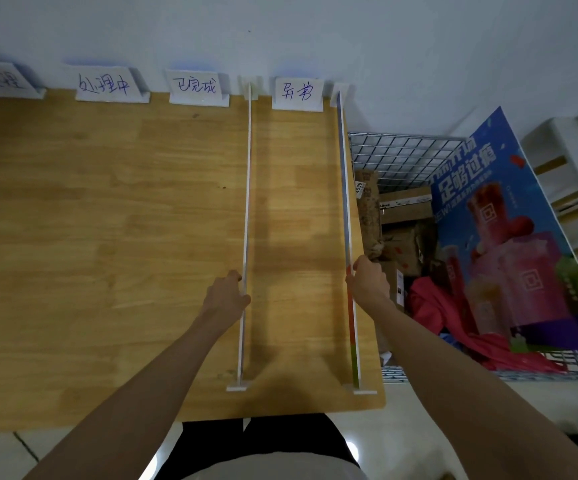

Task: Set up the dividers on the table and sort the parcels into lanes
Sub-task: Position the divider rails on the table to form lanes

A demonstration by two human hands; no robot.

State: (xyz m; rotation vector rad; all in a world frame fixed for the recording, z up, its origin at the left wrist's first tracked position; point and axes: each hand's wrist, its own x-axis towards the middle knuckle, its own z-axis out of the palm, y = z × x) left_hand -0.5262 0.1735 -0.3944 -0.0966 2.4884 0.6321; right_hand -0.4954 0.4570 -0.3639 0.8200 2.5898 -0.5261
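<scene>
Head view: both hands, left hand [227, 294] and right hand [367, 278], are pinching two upright dividers [247, 216] on the surface [107, 220]; parcels [398, 244] at 3 o'clock are awaiting sorting.

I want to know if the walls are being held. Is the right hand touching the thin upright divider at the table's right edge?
Touching. The head view shows the right hand curled round the thin upright divider, fingers wrapped over its top edge.

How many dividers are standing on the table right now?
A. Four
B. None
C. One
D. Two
D: two upright dividers run front to back on the table, the left hand holding one divider and the right hand the other divider by the table's right edge.
</scene>
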